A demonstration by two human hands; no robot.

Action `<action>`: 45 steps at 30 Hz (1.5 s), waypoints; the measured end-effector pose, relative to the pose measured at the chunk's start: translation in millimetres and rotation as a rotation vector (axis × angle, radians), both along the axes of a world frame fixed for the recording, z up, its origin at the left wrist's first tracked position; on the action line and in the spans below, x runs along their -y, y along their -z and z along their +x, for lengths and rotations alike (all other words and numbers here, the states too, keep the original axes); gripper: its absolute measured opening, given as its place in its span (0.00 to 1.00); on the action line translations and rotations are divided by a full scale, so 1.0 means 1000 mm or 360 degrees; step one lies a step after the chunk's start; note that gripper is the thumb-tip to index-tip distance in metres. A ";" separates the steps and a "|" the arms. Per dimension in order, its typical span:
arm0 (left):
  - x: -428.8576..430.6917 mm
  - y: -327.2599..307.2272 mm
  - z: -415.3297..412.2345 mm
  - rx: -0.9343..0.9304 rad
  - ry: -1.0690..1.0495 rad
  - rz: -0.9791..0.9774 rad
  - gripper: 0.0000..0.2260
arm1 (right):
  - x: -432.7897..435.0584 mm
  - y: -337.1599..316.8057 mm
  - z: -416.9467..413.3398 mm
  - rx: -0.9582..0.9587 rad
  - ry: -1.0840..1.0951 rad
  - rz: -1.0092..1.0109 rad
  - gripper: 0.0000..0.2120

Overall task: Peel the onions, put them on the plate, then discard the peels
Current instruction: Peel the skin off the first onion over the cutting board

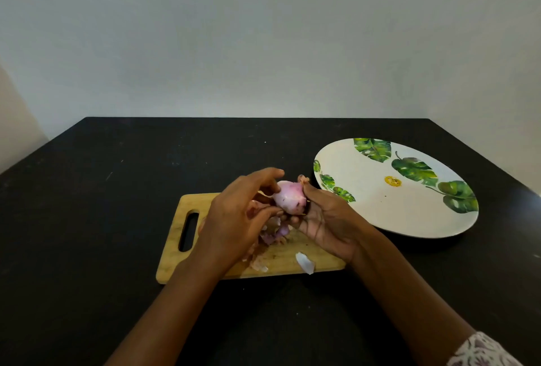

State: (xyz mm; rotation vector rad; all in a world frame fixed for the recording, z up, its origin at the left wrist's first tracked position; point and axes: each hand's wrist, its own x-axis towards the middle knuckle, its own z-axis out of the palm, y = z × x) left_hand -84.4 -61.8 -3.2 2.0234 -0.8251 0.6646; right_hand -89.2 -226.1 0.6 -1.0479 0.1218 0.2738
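Note:
A pale pink-purple onion (289, 197), partly peeled, is held just above the wooden cutting board (172, 260). My right hand (328, 219) cradles it from the right and below, thumb against its side. My left hand (240, 213) curls its fingers around the onion's left side, pinching at its skin. Loose peels (275, 233) lie on the board under my hands, and a white peel piece (305, 262) rests near the board's front edge. The white plate with green leaf prints (389, 210) sits to the right with nothing on it.
Everything stands on a black table (87, 219) against a pale wall. The board has a handle slot (188, 231) at its left end. The plate's left rim lies close to my right hand.

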 end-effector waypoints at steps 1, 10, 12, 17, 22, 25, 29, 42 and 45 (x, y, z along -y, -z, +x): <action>0.000 0.001 0.000 0.0047 -0.0012 0.0042 0.26 | 0.000 0.001 0.000 -0.0003 -0.0010 -0.0022 0.16; 0.002 0.003 0.002 -0.0052 0.0015 0.0328 0.16 | -0.001 -0.003 -0.003 0.0007 0.0002 -0.0042 0.13; 0.003 0.003 0.002 -0.0072 0.0028 0.0348 0.15 | 0.000 -0.003 -0.002 -0.0017 0.0006 -0.0038 0.12; 0.003 0.004 0.001 -0.0012 -0.0032 0.0269 0.15 | 0.001 0.002 0.004 -0.0076 0.0007 0.0055 0.15; -0.002 0.003 0.002 0.0006 -0.0157 0.0028 0.12 | 0.002 0.001 0.004 -0.0120 -0.0001 0.0325 0.18; -0.009 0.007 0.010 0.0034 -0.0353 0.0093 0.14 | 0.006 0.000 0.004 -0.0133 0.0031 0.0463 0.18; -0.010 0.012 0.014 -0.0004 -0.0456 0.0295 0.08 | 0.007 0.002 0.006 -0.0147 0.0128 0.0384 0.15; 0.001 0.010 0.007 0.0038 -0.0172 0.0131 0.25 | -0.001 0.000 0.004 -0.0178 0.0212 0.0002 0.16; 0.001 0.012 0.006 0.0144 -0.0152 0.0172 0.20 | -0.003 0.000 0.003 -0.0205 0.0173 -0.0038 0.15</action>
